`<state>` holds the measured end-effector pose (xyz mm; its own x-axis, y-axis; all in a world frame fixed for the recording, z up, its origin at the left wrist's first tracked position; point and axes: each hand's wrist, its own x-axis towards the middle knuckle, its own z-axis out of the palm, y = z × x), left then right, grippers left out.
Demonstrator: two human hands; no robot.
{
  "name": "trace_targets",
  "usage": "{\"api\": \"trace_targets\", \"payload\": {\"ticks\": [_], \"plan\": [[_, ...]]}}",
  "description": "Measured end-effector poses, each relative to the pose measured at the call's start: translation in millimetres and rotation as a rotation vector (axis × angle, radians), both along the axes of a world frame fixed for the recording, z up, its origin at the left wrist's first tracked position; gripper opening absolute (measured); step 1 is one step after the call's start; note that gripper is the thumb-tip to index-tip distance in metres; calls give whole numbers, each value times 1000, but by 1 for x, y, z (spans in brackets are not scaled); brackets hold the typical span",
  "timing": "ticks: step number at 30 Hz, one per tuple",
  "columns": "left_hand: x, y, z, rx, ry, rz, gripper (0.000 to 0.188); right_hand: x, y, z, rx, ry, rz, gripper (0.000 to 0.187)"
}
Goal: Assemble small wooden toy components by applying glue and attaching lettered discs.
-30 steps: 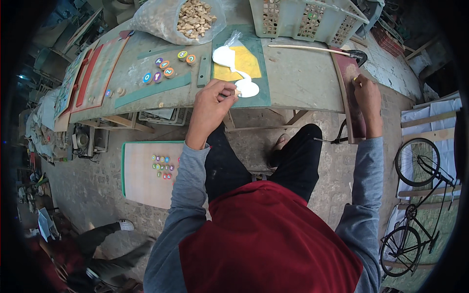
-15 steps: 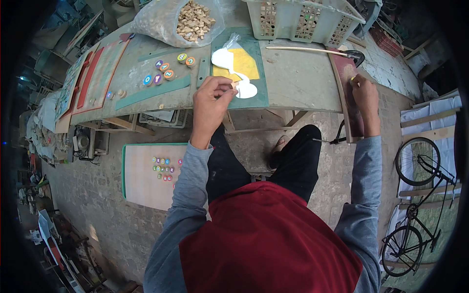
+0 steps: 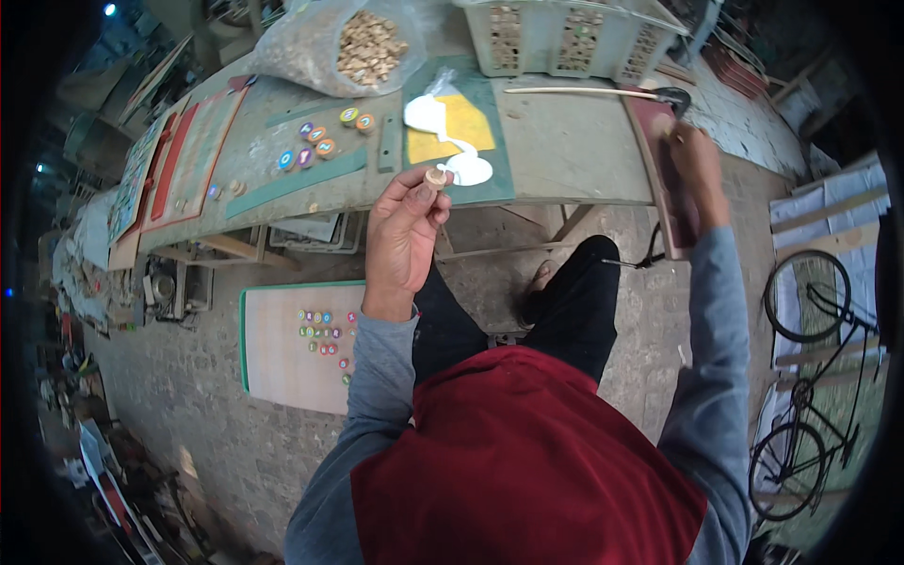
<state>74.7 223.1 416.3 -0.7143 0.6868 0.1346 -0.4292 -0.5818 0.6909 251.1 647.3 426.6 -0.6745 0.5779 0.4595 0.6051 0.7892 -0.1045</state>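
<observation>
Between the thumb and fingers of my left hand [image 3: 403, 235] is a small round wooden piece [image 3: 435, 178], raised at the table's front edge. Just beyond it lies a spill of white glue [image 3: 471, 170] on a yellow sheet [image 3: 468, 127], over a green board [image 3: 501, 169]. My right hand [image 3: 699, 168] is closed over the far part of a dark red board [image 3: 680, 221] at the table's right end. Its fingertips are pinched and blurred, and what they hold cannot be made out. Several round pieces with coloured tops [image 3: 326, 148] stand on the table to the left.
A plastic bag of wooden pieces [image 3: 372, 52] and a pale slotted crate [image 3: 537, 42] stand at the back of the table [image 3: 565, 169]. A thin stick [image 3: 565, 91] lies before the crate. Below left, a green-edged board [image 3: 282, 377] bears more coloured pieces. A bicycle [image 3: 810, 377] is at right.
My left hand has turned palm-up, bringing the round wooden piece into plain sight. My right hand has slid slightly away along the dark red board. The whole view has shifted a little.
</observation>
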Motion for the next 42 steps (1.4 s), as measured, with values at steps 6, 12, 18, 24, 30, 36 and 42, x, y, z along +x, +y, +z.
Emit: {"api": "trace_targets", "payload": {"ticks": [6, 12, 18, 24, 30, 36, 42], "plan": [[41, 8, 12, -140, 166, 167, 28, -18, -85, 33, -1175, 821, 523, 29], [63, 16, 34, -123, 326, 217, 25, -13, -191, 25, -1913, 952, 897, 47], [72, 28, 38, -80, 550, 240, 25, -10, -231, 22, -1756, 988, 971, 37], [72, 29, 34, -105, 605, 286, 24, -9, -252, 22, -1607, 914, 978, 39], [69, 27, 29, -114, 639, 274, 25, -12, -260, 22, -1607, 1002, 988, 37], [69, 26, 26, -138, 670, 253, 26, -11, -257, 20, -1668, 934, 957, 40], [65, 22, 28, -207, 793, 291, 26, -12, -255, 20, -1601, 939, 998, 39]]}}
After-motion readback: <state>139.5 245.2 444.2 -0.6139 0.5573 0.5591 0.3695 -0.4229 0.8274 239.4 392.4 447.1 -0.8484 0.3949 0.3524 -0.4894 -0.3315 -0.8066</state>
